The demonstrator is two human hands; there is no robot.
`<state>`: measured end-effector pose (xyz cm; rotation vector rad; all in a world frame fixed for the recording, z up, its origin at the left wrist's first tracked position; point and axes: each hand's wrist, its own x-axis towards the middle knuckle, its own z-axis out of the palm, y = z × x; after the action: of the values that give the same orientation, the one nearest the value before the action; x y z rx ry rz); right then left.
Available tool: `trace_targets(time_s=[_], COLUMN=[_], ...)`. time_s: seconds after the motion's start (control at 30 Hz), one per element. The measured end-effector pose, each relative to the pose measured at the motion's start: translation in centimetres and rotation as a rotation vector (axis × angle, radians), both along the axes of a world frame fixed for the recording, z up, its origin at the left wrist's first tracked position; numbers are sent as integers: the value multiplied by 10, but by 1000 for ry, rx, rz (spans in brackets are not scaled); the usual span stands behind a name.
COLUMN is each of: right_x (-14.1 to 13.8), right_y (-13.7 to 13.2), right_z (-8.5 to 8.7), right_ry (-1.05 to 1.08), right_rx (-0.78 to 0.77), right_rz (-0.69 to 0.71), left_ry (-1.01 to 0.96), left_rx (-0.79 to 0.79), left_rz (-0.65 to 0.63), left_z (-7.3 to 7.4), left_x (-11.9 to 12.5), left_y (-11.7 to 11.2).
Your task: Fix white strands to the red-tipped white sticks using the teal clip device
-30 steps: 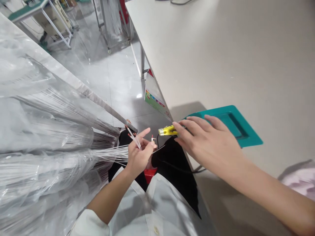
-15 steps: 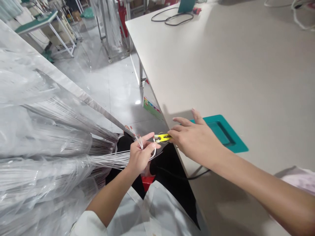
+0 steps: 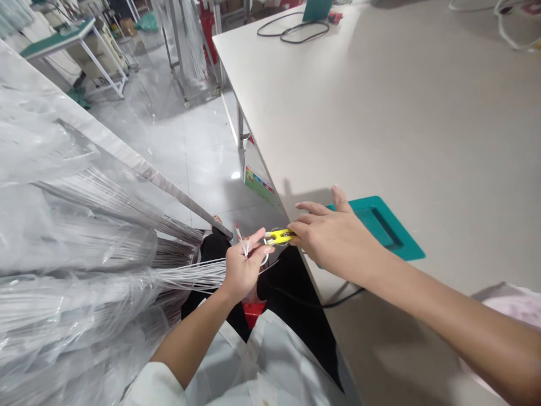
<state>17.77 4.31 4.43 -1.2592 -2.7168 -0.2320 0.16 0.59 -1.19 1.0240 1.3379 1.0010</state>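
Note:
My left hand [image 3: 242, 268] is closed on several thin white wires [image 3: 186, 274], which run to it from the bundle on the left. One white wire end with a reddish tip [image 3: 237, 228] sticks up above the fingers, and another curls below the thumb. My right hand [image 3: 325, 234] pinches a small yellow clip-like tool [image 3: 279, 235] between thumb and fingertips, its other fingers spread. The tool's pale forked end meets a wire end at my left fingertips. What the tips grip is too small to make out.
Plastic-covered wire bundles [image 3: 76, 282] hang on the left beside a slanting metal bar [image 3: 169, 192]. A teal tray [image 3: 391, 228] lies on the white table [image 3: 401, 113] by my right wrist. Black cables [image 3: 291, 35] rest at its far corner. A printed box [image 3: 257, 177] stands below the edge.
The loose wire ends at my left hand have shifted, and the reddish-tipped one now stands more upright. My right hand still holds the yellow tool in nearly the same spot.

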Motion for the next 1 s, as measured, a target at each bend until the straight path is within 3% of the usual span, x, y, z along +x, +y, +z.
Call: trace_targets(time_s=[0.23, 0.53, 0.67, 0.8, 0.9, 1.0], right_x=[-6, 1, -1, -16, -34, -50], right_y=[-4, 0, -4, -28, -44, -48], right_z=[2, -4, 2, 2, -6, -13], right_ry=[-130, -22, 154, 555, 828, 1156], right_rx=[-34, -94, -62, -23, -232, -703], right_rz=[-101, -77, -47, -30, -76, -185], left_ry=[32, 17, -19, -70, -159, -214], left_rx=[-7, -18, -49, -100, -87, -41], left_rz=[4, 20, 45, 67, 15, -55], left_z=[2, 3, 11, 23, 31, 37], left_x=[0, -8, -12, -18, -24, -30], left_y=[-1, -4, -5, -7, -10, -14])
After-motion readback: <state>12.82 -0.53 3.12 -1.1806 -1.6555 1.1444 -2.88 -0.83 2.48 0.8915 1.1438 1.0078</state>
